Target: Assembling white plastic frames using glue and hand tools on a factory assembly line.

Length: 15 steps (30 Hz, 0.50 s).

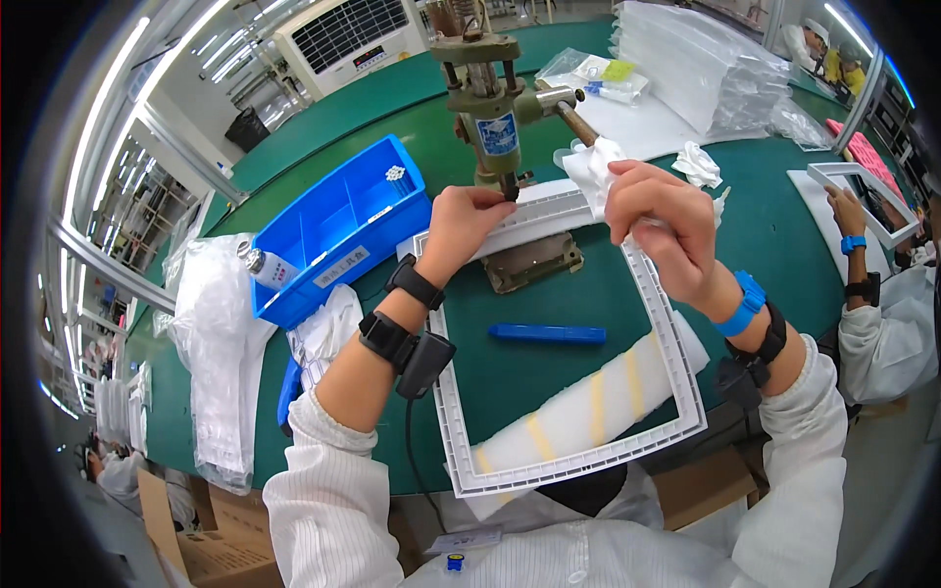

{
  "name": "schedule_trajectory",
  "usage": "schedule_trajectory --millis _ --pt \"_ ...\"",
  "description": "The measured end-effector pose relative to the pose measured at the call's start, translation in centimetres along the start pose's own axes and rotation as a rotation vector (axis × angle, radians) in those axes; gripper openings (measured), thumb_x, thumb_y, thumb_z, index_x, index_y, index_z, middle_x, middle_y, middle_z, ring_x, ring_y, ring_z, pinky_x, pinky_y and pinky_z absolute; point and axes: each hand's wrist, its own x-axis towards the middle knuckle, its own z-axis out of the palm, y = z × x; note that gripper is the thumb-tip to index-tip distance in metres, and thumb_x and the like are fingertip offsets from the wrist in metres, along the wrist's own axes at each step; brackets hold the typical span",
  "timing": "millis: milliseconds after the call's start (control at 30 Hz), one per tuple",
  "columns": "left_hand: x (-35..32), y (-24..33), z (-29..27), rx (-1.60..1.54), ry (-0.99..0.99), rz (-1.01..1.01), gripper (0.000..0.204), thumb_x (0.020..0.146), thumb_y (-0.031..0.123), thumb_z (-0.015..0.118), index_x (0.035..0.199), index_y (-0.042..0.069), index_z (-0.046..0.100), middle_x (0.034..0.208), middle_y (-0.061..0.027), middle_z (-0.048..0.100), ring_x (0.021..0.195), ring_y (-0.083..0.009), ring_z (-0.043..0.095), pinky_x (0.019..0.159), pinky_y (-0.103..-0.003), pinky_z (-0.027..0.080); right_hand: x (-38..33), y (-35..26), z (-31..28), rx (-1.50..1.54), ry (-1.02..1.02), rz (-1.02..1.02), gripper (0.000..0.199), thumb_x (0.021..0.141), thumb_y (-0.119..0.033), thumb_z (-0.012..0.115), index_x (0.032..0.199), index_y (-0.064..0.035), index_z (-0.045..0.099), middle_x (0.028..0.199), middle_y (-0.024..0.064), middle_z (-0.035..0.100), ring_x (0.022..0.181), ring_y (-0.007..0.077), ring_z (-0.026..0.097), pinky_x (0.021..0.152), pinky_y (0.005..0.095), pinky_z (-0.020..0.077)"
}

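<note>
A green hand-lever press stands upright in front of me. A white rectangular plastic frame has its far side under the ram and its near side toward my body. My left hand is at that far side, thumb and fingers pinched together beside the ram tip; whatever they hold is hidden. My right hand grips the press lever, whose end is wrapped in white cloth-like material. Inside the frame's opening are the metal press base, a blue stick-like tool and a white foam roll with yellow strips.
Left of the frame sits a blue divided bin holding a small bottle and thin parts. Clear plastic bags lie farther left. Stacked wrapped sheets and crumpled tissue are at right. A co-worker's hand holds another frame.
</note>
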Motion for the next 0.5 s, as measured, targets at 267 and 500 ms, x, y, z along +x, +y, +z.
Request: schedule_trajectory --millis 267,500 --pt "0.0 -0.2 0.2 -0.023 0.003 -0.023 0.027 0.077 0.019 0.079 0.093 -0.002 0.076 0.082 -0.0171 0.074 0.071 -0.0221 0.072 0.068 -0.03 0.055 -1.1 1.7 0.4 -0.206 -0.337 -0.125 0.008 0.057 0.0 0.049 0.059 -0.0076 0.053 0.057 0.0029 0.053 0.061 0.0247 0.049 0.089 0.0377 0.048" --pt "0.1 -0.3 0.5 -0.021 -0.003 -0.01 0.028 0.076 0.019 0.078 0.094 -0.002 0.075 0.082 -0.0182 0.074 0.07 -0.0243 0.072 0.068 -0.031 0.055 -2.5 3.5 2.2 -0.471 -0.401 -0.24 0.014 0.056 -0.004 0.059 0.053 -0.0077 0.046 0.053 0.0039 0.049 0.064 0.0249 0.049 0.085 0.0373 0.048"
